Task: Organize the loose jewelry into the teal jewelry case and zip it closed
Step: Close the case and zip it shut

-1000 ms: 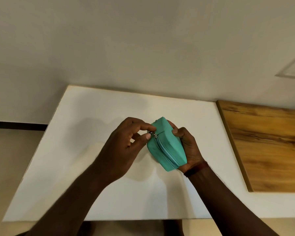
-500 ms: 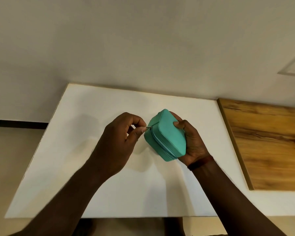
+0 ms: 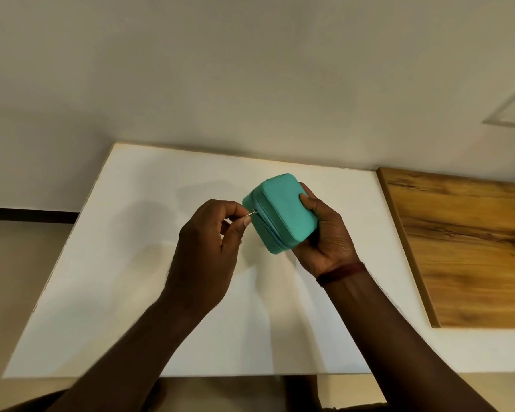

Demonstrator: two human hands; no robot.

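The teal jewelry case (image 3: 286, 211) is held tilted above the white table (image 3: 137, 257), lid face turned up and towards me. My right hand (image 3: 324, 233) grips it from the right and underneath, thumb on the lid. My left hand (image 3: 208, 251) pinches the small metal zipper pull (image 3: 252, 213) at the case's left side between thumb and forefinger. The zip line along the near edge looks shut. No loose jewelry is in sight.
A wooden board (image 3: 464, 245) lies on the table to the right of my hands. The wall (image 3: 250, 78) runs along the table's far edge. The table's left edge drops to the floor (image 3: 15, 263).
The case has turned so its lid faces up more and has risen slightly. My left hand has drawn the zipper pull round to the case's left side.
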